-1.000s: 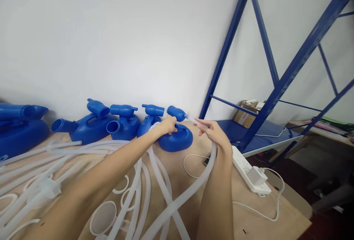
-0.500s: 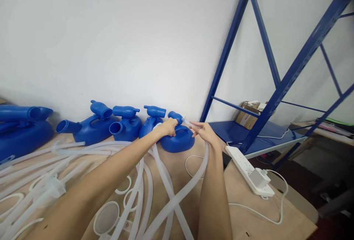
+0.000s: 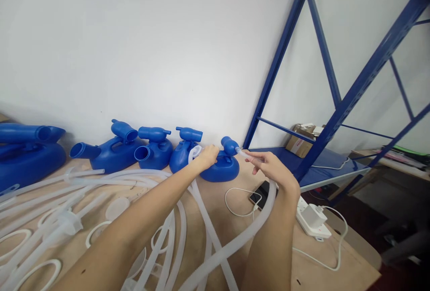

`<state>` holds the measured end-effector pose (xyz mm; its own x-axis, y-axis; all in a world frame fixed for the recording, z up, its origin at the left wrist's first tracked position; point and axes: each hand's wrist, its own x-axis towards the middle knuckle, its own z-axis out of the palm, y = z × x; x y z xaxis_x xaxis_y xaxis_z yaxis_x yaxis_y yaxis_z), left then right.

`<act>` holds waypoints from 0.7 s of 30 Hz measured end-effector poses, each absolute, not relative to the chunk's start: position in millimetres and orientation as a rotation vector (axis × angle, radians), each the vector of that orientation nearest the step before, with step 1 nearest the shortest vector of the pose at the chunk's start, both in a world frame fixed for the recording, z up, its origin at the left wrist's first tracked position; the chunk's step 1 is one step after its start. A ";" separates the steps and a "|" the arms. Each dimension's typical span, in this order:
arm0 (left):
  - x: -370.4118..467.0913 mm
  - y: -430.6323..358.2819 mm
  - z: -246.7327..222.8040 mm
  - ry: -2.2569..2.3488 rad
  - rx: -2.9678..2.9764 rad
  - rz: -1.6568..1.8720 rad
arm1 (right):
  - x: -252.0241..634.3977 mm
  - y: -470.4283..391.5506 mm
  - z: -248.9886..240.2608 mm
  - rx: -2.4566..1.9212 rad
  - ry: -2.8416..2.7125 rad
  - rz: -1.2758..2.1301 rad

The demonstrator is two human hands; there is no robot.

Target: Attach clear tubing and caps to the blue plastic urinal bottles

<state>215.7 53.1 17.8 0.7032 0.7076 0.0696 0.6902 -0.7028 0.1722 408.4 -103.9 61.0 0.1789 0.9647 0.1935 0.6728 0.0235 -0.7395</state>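
At the back of the table, my left hand [image 3: 208, 156] is closed on the top of a blue plastic urinal bottle [image 3: 220, 169]. The exact grip is hidden behind the hand. To its right, my right hand [image 3: 268, 165] pinches a translucent ribbed tube [image 3: 231, 247] near its end. That end joins a small blue bulb-shaped connector [image 3: 230, 146], which is held in the air above the bottle's right side. The tube curves down past my right wrist and across the table. Just left of my left hand, a looped white piece [image 3: 195, 152] lies against the neighbouring blue bottle [image 3: 179, 156].
More blue bottles [image 3: 116, 153] line the wall at the left. Loose tubes, rings and translucent lids [image 3: 117, 208] cover the table's left half. A phone [image 3: 264, 194] with a white cable lies by my right wrist. A power strip [image 3: 314, 224] and blue shelving [image 3: 336, 114] stand right.
My right hand has moved right, carrying the tube end and blue connector away from my left hand. The phone has come into view. My left hand remains at the bottle.
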 end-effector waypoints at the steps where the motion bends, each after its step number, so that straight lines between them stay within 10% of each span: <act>1: 219.1 52.7 20.4 1.138 2.772 0.180 | 411.3 -99.5 57.3 -1.687 -1.512 0.484; 13: 159.3 11.8 102.1 1.004 2.905 0.633 | 453.3 -36.2 -18.3 -1.135 -0.663 0.650; 21: 19.9 -88.7 75.5 0.986 2.672 -0.039 | 440.4 -47.5 0.8 -1.069 -0.740 0.801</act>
